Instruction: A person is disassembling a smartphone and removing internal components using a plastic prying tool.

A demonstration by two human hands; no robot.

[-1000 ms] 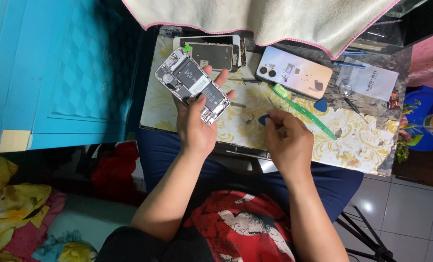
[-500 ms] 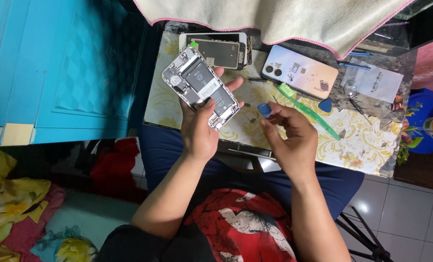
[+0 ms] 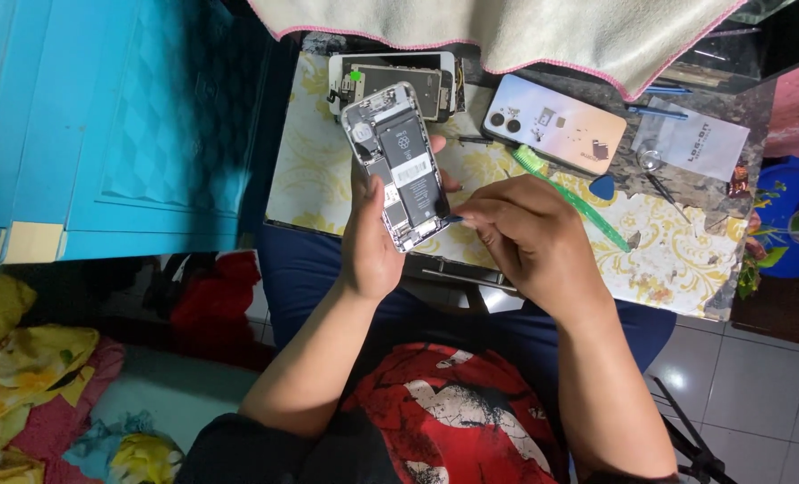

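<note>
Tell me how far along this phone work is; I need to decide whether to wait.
Done: the opened phone has its screen off, battery and boards exposed; a screen panel lies on the table. In hand: left hand holds it, right hand puts a small tool at its lower edge. Left: it is not yet closed.

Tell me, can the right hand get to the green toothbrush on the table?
Probably yes. The right hand pinches a small tool at the open phone, and the green toothbrush lies just beyond its knuckles on the table, with nothing between them.
</note>
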